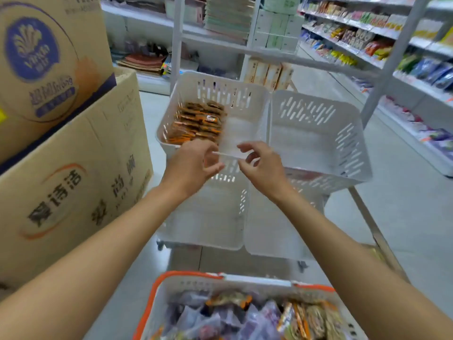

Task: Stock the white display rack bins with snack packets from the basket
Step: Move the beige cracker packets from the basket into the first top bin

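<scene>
Snack packets [245,317] in mixed purple, orange and yellow wrappers fill the basket [186,274], a white one with an orange handle at the bottom centre of the frame. Above it, in the middle of the frame, stands the white display rack [364,212] with its slotted bins. The upper left bin [213,82] holds rows of orange packets [198,123] in its left half. The upper right bin [348,143] and the two lower bins [203,217] show only bare white floors.

Both arms reach forward to the front rim of the upper left bin. Between the hands lies a clear divider [230,143], standing just right of the orange packets. The left hand [196,163] has its fingers curled, with thumb and forefinger pinched on the left end of the divider's near edge. The right hand [262,165] pinches the right end with bent fingertips, though blur softens the contact.

Two stacked cardboard boxes [73,180] fill the left of the frame. Store shelves [367,28] of packaged goods run along the upper right.
</scene>
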Tool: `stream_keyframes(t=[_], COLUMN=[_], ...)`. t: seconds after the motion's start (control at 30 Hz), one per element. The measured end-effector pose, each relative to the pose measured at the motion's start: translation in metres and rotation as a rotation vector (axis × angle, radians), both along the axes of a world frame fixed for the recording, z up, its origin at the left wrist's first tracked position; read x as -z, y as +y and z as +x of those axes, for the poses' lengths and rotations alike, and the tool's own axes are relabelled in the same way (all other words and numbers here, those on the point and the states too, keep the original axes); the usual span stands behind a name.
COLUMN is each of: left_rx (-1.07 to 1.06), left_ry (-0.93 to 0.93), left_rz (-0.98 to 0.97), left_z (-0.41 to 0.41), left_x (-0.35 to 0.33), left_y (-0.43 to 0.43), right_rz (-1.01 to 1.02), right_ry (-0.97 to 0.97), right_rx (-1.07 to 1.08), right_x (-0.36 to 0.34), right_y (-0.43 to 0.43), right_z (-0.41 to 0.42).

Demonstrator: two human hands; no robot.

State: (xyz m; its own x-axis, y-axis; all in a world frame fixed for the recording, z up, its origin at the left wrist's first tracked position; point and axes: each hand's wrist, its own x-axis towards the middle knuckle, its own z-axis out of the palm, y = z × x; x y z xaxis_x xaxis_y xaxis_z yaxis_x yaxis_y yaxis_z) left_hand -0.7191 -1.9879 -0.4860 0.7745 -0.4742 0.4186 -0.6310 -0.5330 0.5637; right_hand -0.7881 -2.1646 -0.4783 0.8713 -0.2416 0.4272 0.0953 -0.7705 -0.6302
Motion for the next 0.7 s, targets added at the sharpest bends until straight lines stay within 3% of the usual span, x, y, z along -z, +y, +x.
stream_keyframes(t=[0.23,0.37,0.53,0.7], left_rx=[0.125,0.132,0.19,0.262], left_ry=[0.294,0.388,0.509,0.698], left_rz=[0.169,0.145,0.102,0.049], left_z=[-0.134,-0.181,-0.221,-0.25], left_x=[0.093,0.137,0.161,0.169], left_y=[0.001,0.0,-0.012,-0.042], right_rz=[-0.03,-0.052,0.106,0.157], right_ry=[0.455,0.547,0.768,0.674], right_rx=[0.082,0.18,0.12,0.243], right_x=[0.117,0.156,0.197,0.204], right_y=[-0.047,-0.084,-0.094,-0.087], right_z=[-0.201,-0.283,-0.319,-0.316])
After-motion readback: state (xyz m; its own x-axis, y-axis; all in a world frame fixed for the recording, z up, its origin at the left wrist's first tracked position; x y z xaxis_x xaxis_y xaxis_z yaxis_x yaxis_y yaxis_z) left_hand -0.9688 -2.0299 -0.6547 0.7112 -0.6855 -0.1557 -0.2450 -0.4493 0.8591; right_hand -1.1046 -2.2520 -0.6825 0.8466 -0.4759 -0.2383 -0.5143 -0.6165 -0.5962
